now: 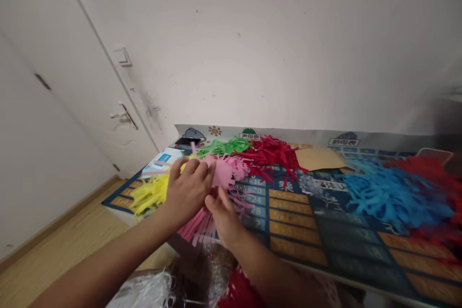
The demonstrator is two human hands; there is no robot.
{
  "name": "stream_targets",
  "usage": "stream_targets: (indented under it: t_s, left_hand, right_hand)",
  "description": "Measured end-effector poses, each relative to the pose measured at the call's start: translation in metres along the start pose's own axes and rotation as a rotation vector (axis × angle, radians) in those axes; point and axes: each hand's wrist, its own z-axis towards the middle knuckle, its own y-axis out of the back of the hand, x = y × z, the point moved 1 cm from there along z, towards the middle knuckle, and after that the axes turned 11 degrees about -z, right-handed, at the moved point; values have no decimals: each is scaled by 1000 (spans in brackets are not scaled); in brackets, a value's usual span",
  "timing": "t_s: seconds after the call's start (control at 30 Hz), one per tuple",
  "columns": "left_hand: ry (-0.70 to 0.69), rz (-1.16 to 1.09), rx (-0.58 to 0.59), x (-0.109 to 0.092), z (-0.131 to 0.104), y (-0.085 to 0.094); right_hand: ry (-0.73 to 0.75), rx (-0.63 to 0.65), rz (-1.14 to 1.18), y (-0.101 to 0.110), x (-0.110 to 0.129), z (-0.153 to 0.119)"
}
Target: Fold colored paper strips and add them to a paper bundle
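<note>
Pink fringed paper (pixel 220 173) is gathered between my two hands over the front left part of the table, its cut strips hanging down below them. My left hand (pixel 191 185) has its fingers curled round the upper part of the paper. Close beside it, my right hand (pixel 224 216) pinches the same paper from below, thumb and fingers together. Yellow paper strips (pixel 153 195) lie just left of my left hand. Behind the pink paper are heaps of green paper strips (pixel 227 147) and dark red paper strips (pixel 274 154).
A printed mat (pixel 292 221) covers the table. Blue paper strips (pixel 393 197), red strips (pixel 426 173) and a tan paper piece (pixel 319 159) lie to the right. At the left are a blue-and-white pack (pixel 164 160) and a door (pixel 94 82). White shreds (pixel 144 291) sit below the table edge.
</note>
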Motion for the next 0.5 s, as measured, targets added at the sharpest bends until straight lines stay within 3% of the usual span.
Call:
stream_targets:
  t_s: [0.1, 0.2, 0.33, 0.43, 0.5]
  left_hand:
    - [174, -126, 51, -22, -32, -10]
    - [281, -246, 150, -59, -54, -38]
    - [199, -450, 315, -126, -56, -81]
    - [23, -616, 404, -176, -43, -98]
    - [-74, -701, 462, -200, -34, -103]
  right_hand:
    - [2, -159, 173, 12, -4, 3]
    - [-89, -221, 294, 48, 3, 6]
    - [-76, -423, 194, 140, 30, -20]
    - [23, -582, -41, 222, 75, -71]
    - [116, -765, -333, 268, 117, -115]
